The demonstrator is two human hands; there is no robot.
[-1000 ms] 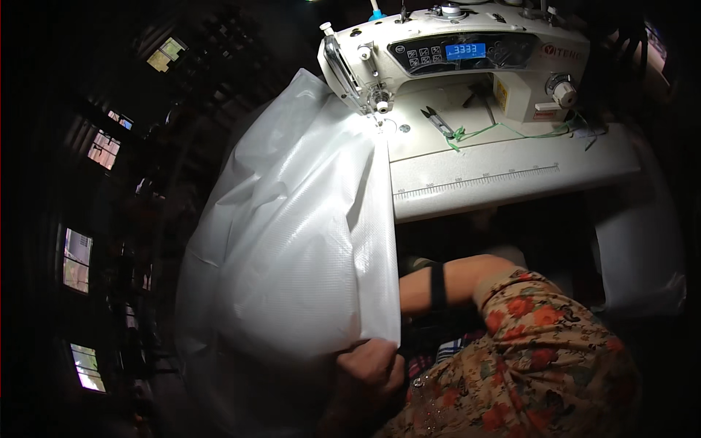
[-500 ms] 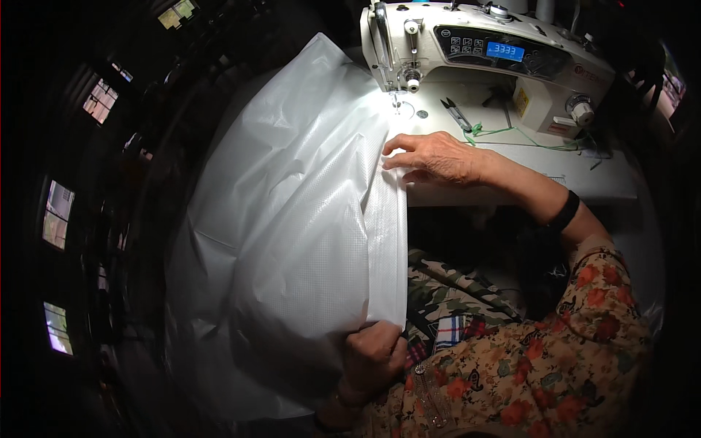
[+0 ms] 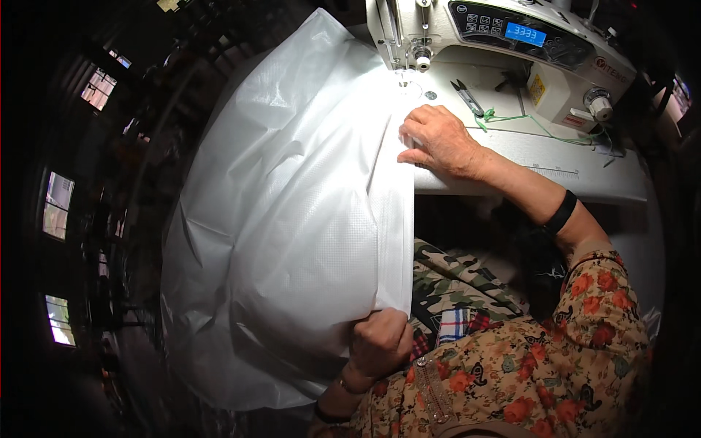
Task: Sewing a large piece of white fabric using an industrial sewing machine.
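Note:
A large white woven plastic sheet [image 3: 307,241] hangs in loose folds at my left, with a folded strip along its right edge. Its upper end lies beside the needle and presser foot of a white sewing machine [image 3: 540,44]. Near the needle, my right hand [image 3: 442,142] has its curled fingers and thumb at the folded edge. Lower down, my left hand [image 3: 381,342] is closed in a fist on the sheet's bottom corner. Between the two hands the edge runs nearly straight. My left fingertips are hidden from view.
Small thread snips [image 3: 467,98] lie on the machine bed, right of the needle. Green thread [image 3: 511,117] trails from beside them toward the handwheel [image 3: 599,107]. The table's front edge [image 3: 540,188] runs under my right forearm. Camouflage-patterned cloth [image 3: 460,281] covers my lap.
The machine and sheet sit a little differently in the picture as the view shifts. My right fingers, more spread over the strip before, are now curled at its edge. My left hand keeps its hold.

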